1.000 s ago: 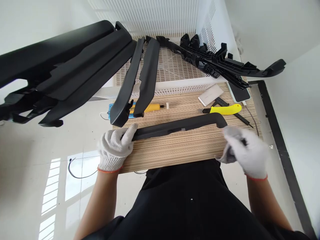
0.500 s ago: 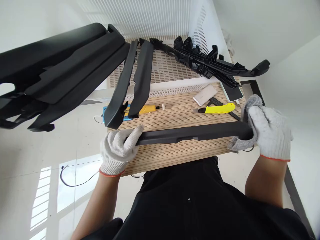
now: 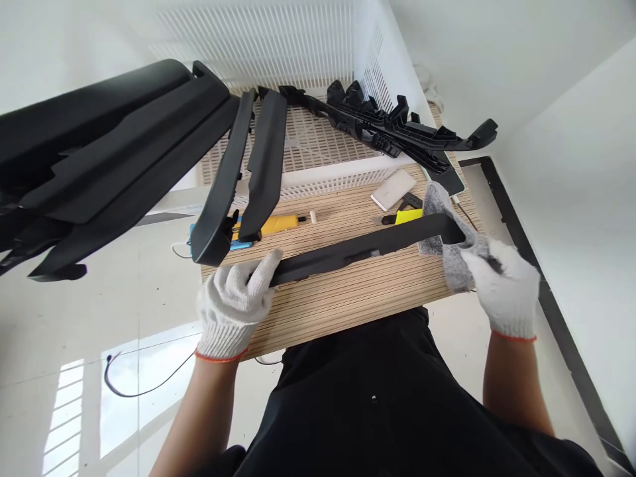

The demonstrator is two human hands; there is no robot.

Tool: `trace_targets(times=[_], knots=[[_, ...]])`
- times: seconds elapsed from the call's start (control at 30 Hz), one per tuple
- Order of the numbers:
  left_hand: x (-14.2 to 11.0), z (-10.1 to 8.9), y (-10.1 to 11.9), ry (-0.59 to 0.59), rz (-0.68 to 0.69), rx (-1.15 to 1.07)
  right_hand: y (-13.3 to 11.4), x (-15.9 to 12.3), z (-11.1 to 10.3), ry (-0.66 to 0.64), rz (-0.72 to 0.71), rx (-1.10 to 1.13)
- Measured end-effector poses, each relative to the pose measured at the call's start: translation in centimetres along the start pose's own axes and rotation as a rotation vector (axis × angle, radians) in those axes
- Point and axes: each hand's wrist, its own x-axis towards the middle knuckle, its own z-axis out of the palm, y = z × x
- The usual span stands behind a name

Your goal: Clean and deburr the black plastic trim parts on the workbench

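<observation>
A long black plastic trim strip is held over the wooden table, its right end raised a little and curved. My left hand, in a white knit glove, is closed round the strip's left end, thumb on top. At the other end my right hand, gloved alike, pinches a grey cloth. The cloth hangs around and behind the strip's right tip, and part of it covers the yellow utility knife lying on the table.
A white slatted basket stands at the back, with several black trim pieces across its rim. Large black panels jut out at left. A yellow tool, a pale box and a phone lie on the wooden table.
My right hand has shifted left, and the cloth now hangs looser by the strip's tip. The strip's right end has risen and tilted. The whole view has shifted slightly.
</observation>
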Motion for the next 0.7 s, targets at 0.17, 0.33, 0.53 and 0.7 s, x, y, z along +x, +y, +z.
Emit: trace_targets(times=[0.17, 0.33, 0.53, 0.7], knots=[[0.6, 0.1, 0.2, -0.038, 0.055, -0.027, -1.5, 0.8, -1.2, 0.591, -0.107, 0.130], [1.4, 0.3, 1.0, 0.012, 0.121, -0.015, -3.7, 0.6, -2.4, -0.169, -0.288, 0.024], [2.0, 0.1, 1.1, 0.014, 0.136, -0.031, -0.7, 1.0, -2.4, -0.036, -0.416, -0.075], [2.0, 0.4, 1.3, 0.120, 0.182, -0.027, 2.3, 1.8, 2.0, -0.100, -0.304, 0.195]])
